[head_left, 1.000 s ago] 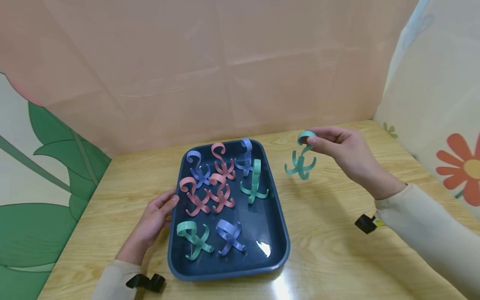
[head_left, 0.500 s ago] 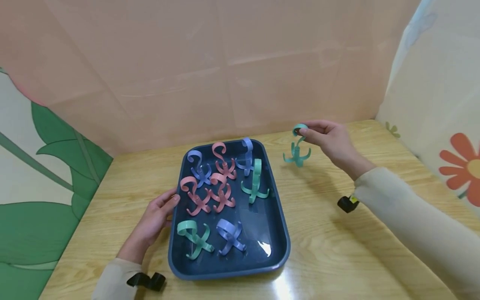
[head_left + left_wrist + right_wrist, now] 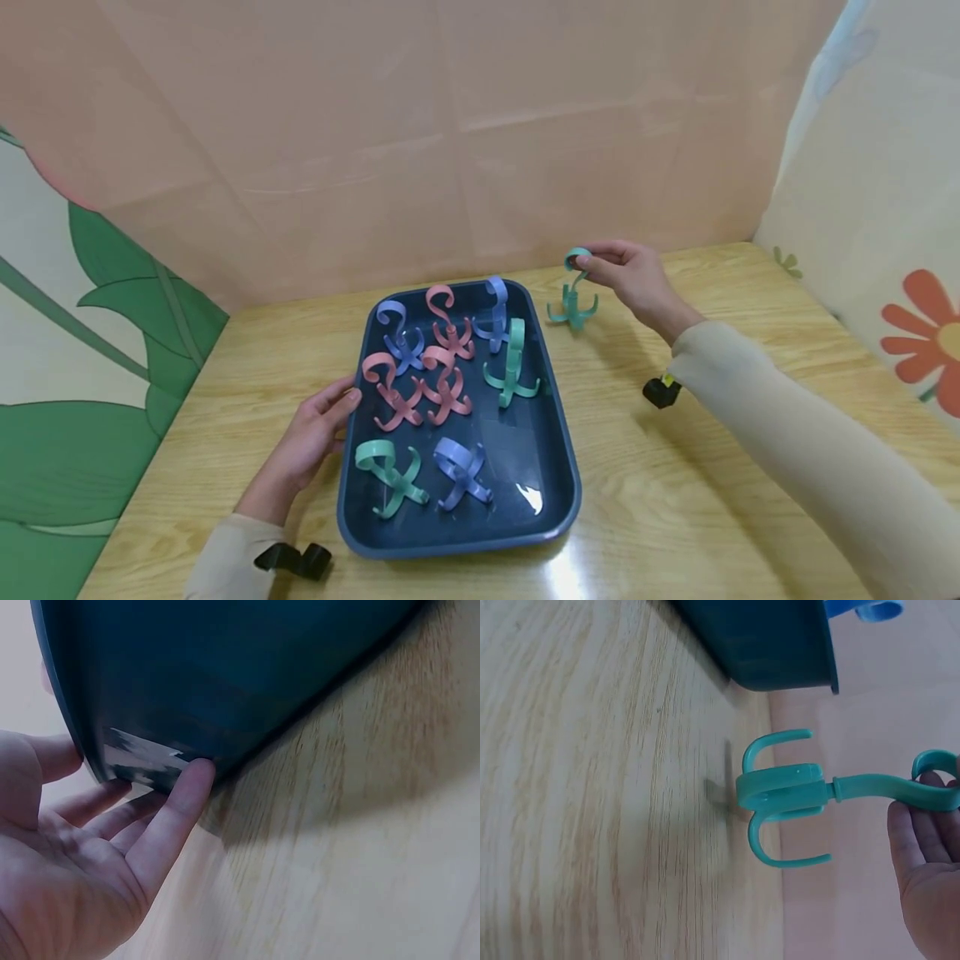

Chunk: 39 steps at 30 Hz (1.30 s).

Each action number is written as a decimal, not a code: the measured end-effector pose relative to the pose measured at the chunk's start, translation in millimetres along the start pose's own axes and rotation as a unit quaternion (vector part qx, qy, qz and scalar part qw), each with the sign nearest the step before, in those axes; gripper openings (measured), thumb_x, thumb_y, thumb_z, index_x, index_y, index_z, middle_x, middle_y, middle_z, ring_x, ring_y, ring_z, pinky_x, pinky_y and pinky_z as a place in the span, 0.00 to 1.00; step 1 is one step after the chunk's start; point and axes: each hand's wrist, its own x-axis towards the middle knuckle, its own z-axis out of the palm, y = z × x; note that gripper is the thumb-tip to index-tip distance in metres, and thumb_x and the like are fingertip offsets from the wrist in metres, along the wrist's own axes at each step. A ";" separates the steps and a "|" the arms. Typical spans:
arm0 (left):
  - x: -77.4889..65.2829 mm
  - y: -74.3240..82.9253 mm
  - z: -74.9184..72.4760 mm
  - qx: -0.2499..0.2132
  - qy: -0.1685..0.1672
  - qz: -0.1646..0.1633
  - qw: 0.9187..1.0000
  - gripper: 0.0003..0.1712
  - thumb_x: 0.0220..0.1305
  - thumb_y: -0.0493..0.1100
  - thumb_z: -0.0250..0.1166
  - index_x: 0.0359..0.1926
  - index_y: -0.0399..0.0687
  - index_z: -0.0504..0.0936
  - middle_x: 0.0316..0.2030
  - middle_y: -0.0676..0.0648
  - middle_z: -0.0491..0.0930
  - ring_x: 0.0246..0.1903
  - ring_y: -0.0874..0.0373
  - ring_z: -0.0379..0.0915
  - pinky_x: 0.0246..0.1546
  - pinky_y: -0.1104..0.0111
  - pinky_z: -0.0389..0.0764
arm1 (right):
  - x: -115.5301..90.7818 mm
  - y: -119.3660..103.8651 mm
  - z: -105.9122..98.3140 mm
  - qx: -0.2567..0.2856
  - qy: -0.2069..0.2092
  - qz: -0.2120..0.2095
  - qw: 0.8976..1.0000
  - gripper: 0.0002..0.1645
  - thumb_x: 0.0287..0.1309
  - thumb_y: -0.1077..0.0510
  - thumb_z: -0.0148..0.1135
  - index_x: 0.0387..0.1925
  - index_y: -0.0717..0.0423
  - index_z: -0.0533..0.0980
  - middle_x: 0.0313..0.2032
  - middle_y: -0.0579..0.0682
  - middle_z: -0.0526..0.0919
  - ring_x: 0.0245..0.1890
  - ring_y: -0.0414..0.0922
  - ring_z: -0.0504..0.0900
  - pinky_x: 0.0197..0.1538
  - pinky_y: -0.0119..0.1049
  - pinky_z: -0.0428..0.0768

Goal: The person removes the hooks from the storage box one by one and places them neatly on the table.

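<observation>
The dark blue tray (image 3: 517,450), lower centre, looks like smooth, glossy plastic. The teal hook (image 3: 573,313) right of centre and the coloured hooks (image 3: 513,358) in the tray look like smooth plastic with a soft sheen. The desk (image 3: 637,500) has wood grain and a shiny finish. At the top, the backdrop (image 3: 480,142) is a creased, faintly glossy sheet; the sleeve (image 3: 795,417) at lower right is matt cloth.
</observation>
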 end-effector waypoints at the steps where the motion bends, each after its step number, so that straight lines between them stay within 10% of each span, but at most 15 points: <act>1: 0.4 -0.1 0.1 -0.003 -0.003 0.001 1.000 0.31 0.79 0.53 0.50 0.76 0.48 0.61 0.67 0.35 0.70 0.56 0.46 0.78 0.45 0.57 0.84 | 1.8 1.1 0.6 0.001 0.002 0.004 1.000 0.22 0.67 0.58 0.65 0.57 0.69 0.77 0.45 0.50 0.88 0.48 0.43 0.85 0.55 0.38 0.80; 39: -0.5 -0.7 0.9 0.003 -0.007 -0.003 1.000 0.32 0.79 0.54 0.50 0.77 0.48 0.59 0.69 0.35 0.68 0.58 0.46 0.77 0.47 0.55 0.83 | 14.0 12.3 0.3 0.022 -0.058 0.065 0.996 0.23 0.69 0.59 0.63 0.61 0.65 0.74 0.53 0.54 0.84 0.58 0.50 0.80 0.60 0.41 0.77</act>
